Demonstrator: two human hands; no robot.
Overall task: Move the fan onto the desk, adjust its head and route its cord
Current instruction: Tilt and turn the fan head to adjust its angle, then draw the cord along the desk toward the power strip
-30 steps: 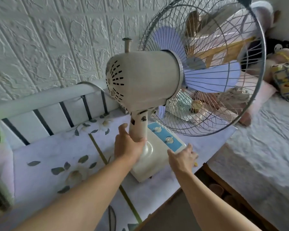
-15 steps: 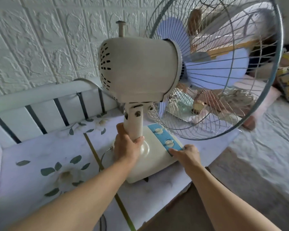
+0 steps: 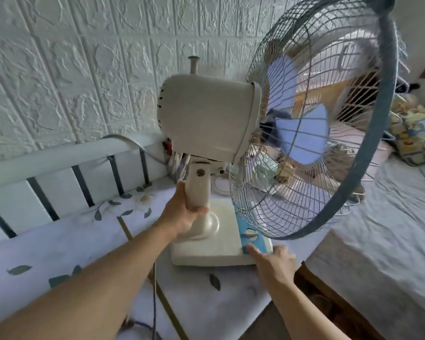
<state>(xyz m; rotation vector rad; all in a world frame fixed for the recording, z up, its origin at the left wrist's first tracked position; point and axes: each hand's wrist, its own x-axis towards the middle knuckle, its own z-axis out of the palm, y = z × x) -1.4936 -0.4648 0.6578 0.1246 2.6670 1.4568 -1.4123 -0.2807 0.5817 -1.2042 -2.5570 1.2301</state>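
A cream table fan (image 3: 206, 119) with blue blades and a wire cage stands on the desk (image 3: 59, 241), which has a white leaf-patterned cover. Its square base (image 3: 214, 249) rests near the desk's right edge, and the head faces right. My left hand (image 3: 182, 217) is wrapped around the fan's neck just above the base. My right hand (image 3: 272, 261) grips the base's front right corner, by the blue control strip (image 3: 250, 234). A thin dark cord (image 3: 154, 303) runs from the base toward me over the desk.
A white slatted rail (image 3: 59, 168) lines the desk's far side below a textured white wall. Wires and plugs (image 3: 174, 158) cluster behind the fan's neck. A bed with grey sheet (image 3: 378, 241) and patterned pillow (image 3: 417, 133) lies to the right, across a narrow gap.
The fan's base has turned so its control strip points more toward me and right. My right hand slid along to the front corner; my left hand stayed on the neck.
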